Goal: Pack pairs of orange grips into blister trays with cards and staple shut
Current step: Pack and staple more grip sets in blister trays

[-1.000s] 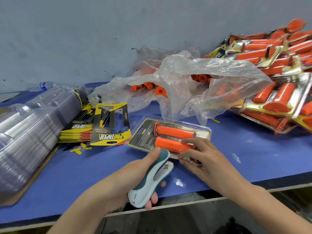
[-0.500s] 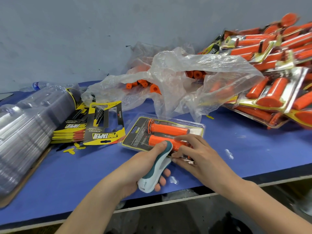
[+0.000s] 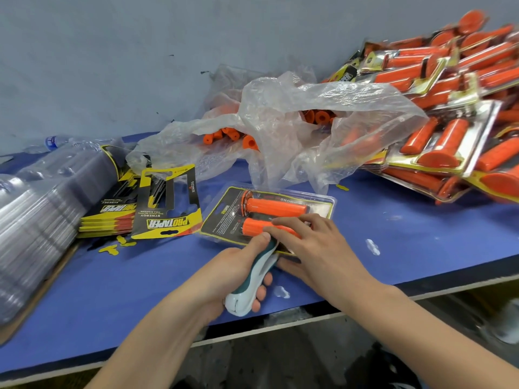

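- Since 1 s ago the left hand has pushed the white-and-teal plastic stapler forward. Its nose now sits at the near edge of the clear plastic blister pack.
- Left hand grasps the stapler, thumb on top near the nose, fingers curled underneath.
- Right hand has its fingers straight and spread, pressing down on the pack. Its thumb is by the stapler nose.
- The pack lies flat on the blue table, near the front edge, with 2 orange ribbed grips side by side inside it.
- Just left of it: a stack of black-and-yellow printed cards. Far left: a stack of clear empty trays.
- Behind it: a crumpled clear plastic bag holding loose orange grips.
- Right rear: a pile of finished packs.
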The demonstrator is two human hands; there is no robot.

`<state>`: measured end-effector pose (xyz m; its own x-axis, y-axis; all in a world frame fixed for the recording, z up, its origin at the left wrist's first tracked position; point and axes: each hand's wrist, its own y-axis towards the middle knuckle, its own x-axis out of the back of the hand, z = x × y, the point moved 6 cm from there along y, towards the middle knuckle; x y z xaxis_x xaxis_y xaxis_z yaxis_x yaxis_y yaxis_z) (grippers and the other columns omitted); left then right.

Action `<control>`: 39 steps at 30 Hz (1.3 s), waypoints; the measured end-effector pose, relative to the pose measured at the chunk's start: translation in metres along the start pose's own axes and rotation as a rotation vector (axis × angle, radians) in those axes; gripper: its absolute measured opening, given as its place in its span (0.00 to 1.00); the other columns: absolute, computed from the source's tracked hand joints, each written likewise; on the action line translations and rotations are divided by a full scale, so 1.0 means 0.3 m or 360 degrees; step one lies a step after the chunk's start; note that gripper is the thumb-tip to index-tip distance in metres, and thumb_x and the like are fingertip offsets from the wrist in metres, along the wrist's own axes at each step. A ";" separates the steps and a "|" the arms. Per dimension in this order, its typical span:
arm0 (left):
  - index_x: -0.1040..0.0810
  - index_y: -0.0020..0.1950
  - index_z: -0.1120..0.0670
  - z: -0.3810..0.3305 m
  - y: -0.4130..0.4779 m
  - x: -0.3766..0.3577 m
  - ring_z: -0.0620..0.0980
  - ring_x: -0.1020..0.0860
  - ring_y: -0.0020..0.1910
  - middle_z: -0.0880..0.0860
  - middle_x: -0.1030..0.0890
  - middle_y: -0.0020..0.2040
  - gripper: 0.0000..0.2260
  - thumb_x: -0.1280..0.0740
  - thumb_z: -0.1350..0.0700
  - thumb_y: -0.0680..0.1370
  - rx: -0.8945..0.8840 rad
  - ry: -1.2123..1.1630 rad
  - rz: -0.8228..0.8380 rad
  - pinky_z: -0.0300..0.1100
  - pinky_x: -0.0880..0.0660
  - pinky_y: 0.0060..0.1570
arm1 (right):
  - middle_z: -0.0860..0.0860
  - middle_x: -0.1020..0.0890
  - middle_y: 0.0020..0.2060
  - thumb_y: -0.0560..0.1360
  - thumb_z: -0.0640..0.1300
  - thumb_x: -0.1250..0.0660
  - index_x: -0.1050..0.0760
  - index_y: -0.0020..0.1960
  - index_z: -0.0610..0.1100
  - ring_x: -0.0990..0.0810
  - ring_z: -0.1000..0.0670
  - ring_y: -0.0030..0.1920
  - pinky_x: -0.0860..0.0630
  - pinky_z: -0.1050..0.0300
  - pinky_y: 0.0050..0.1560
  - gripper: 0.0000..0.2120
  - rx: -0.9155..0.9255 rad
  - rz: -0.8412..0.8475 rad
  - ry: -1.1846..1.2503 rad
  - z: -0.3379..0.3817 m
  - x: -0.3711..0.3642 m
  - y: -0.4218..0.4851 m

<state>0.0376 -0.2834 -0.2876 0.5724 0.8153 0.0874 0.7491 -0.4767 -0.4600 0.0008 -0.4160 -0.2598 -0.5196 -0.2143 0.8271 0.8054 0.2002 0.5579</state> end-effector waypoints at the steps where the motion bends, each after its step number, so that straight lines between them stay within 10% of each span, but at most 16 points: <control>1: 0.21 0.48 0.60 0.001 0.003 0.001 0.51 0.25 0.26 0.55 0.22 0.33 0.26 0.37 0.36 0.78 -0.0004 0.0002 -0.0009 0.41 0.27 0.24 | 0.54 0.20 0.60 0.68 0.50 0.23 0.22 0.63 0.50 0.21 0.42 0.53 0.23 0.42 0.51 0.23 0.0020 -0.0014 0.0002 0.000 0.003 0.004; 12: 0.18 0.53 0.57 -0.008 -0.029 0.081 0.55 0.20 0.32 0.59 0.17 0.41 0.32 0.36 0.29 0.71 0.0034 0.0123 0.0095 0.41 0.24 0.27 | 0.51 0.18 0.55 0.71 0.55 0.26 0.23 0.65 0.46 0.20 0.42 0.54 0.22 0.43 0.54 0.25 0.0050 -0.0002 -0.0091 -0.014 0.001 0.002; 18: 0.19 0.35 0.51 -0.028 -0.112 0.423 0.49 0.21 0.32 0.48 0.20 0.30 0.34 0.44 0.21 0.63 -0.0076 0.0901 -0.0835 0.39 0.29 0.35 | 0.54 0.20 0.59 0.79 0.52 0.37 0.19 0.54 0.53 0.22 0.42 0.58 0.25 0.45 0.58 0.10 0.0143 -0.0042 0.0088 -0.035 0.014 -0.018; 24: 0.19 0.34 0.50 -0.003 -0.124 0.580 0.57 0.23 0.41 0.57 0.22 0.38 0.33 0.50 0.26 0.71 -0.0199 0.1367 -0.1330 0.48 0.29 0.41 | 0.55 0.22 0.61 0.80 0.53 0.39 0.22 0.50 0.50 0.25 0.45 0.61 0.28 0.46 0.63 0.09 0.0179 0.0100 0.0205 -0.064 0.012 -0.018; 27: 0.19 0.55 0.53 -0.065 -0.167 0.542 0.62 0.26 0.52 0.58 0.26 0.51 0.21 0.40 0.38 0.80 -0.0789 0.1705 -0.1711 0.55 0.28 0.51 | 0.58 0.23 0.62 0.79 0.52 0.37 0.24 0.48 0.51 0.28 0.47 0.66 0.35 0.43 0.71 0.07 0.0133 0.0167 0.0272 -0.089 0.011 -0.020; 30: 0.22 0.61 0.52 -0.094 -0.157 0.328 0.53 0.26 0.53 0.53 0.25 0.54 0.19 0.35 0.42 0.75 -0.1442 0.1961 -0.1391 0.50 0.29 0.54 | 0.62 0.25 0.63 0.80 0.53 0.39 0.26 0.49 0.53 0.32 0.50 0.71 0.44 0.43 0.75 0.06 0.0105 0.0218 0.0336 -0.111 0.017 -0.029; 34: 0.18 0.57 0.50 -0.063 -0.086 0.151 0.53 0.20 0.51 0.51 0.19 0.53 0.21 0.20 0.55 0.65 -0.1619 0.2274 -0.1031 0.46 0.29 0.56 | 0.65 0.27 0.62 0.81 0.52 0.40 0.27 0.50 0.55 0.34 0.54 0.71 0.43 0.44 0.74 0.04 0.0150 0.0266 0.0484 -0.112 0.049 -0.032; 39: 0.16 0.51 0.50 -0.090 -0.108 0.126 0.53 0.21 0.40 0.48 0.19 0.43 0.16 0.23 0.65 0.66 -0.1860 0.2288 -0.1052 0.47 0.22 0.44 | 0.57 0.22 0.62 0.79 0.47 0.40 0.23 0.52 0.52 0.27 0.47 0.66 0.39 0.41 0.72 0.07 0.0259 0.0063 -0.0040 -0.086 0.076 -0.041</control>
<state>0.0439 -0.2459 -0.2455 -0.4913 0.3880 0.7798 0.3945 -0.6991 0.5964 -0.0137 -0.4480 -0.2495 -0.4969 -0.1798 0.8490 0.7696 0.3607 0.5269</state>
